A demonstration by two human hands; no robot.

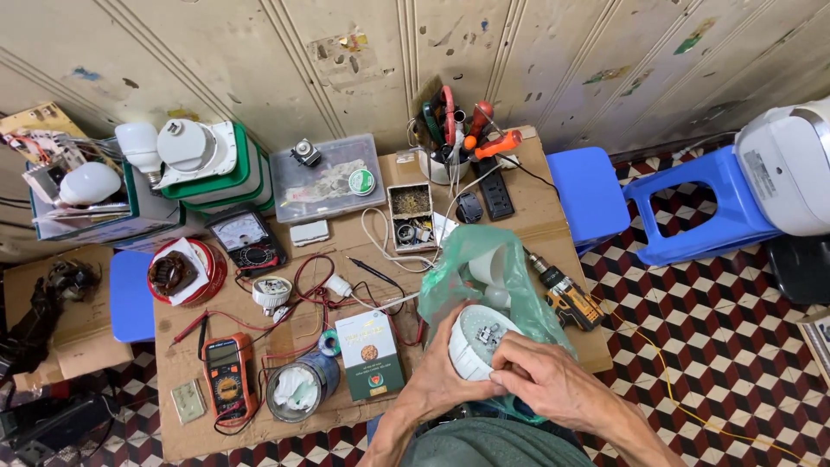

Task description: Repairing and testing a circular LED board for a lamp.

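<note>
My left hand (441, 372) cups a white round lamp body (471, 342) from below, its open face with a circuit board turned up. My right hand (540, 372) rests on the lamp's right rim, fingertips pinching at the edge. Both hands hover at the table's front edge, just in front of a green plastic bag (484, 268) that holds white bulb parts.
A cardboard-topped table (346, 225) carries an orange multimeter (226, 374), an analog meter (246, 235), a green box (370, 355), a tin can (298, 385), a cordless drill (566, 294), a tool cup (450, 143), a clear plastic box (328, 177) and tangled wires. Blue stools (683, 216) stand right.
</note>
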